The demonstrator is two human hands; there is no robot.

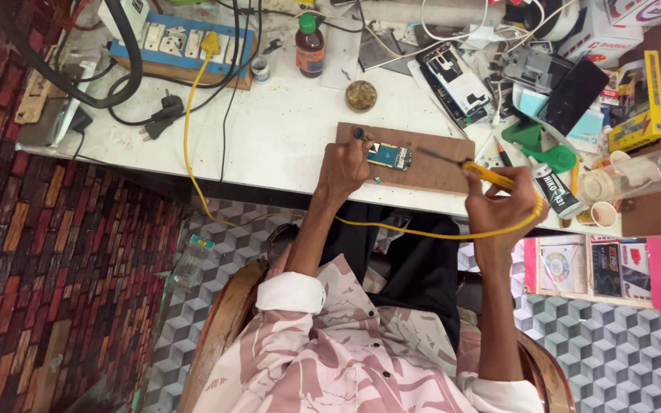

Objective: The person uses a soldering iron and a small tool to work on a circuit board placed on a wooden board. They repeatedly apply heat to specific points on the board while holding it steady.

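Pinching the small blue circuit board [389, 157] on the brown wooden board [437, 172], the left hand [343, 164] is steadying it; light, fragile, best edge-held. The right hand [499, 206], fingers closed, is gripping the yellow soldering iron [487, 174] beside it.

White table [284, 130] bears a brown board [430, 170], power strip [181, 42], bottle [310, 46]

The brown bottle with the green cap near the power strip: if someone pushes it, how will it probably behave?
The brown bottle stands upright and is tall for its narrow base, so a high push would probably tip it. Being round, it would likely roll once down. It looks like glass or hard plastic, so probably stiff and smooth to grip.
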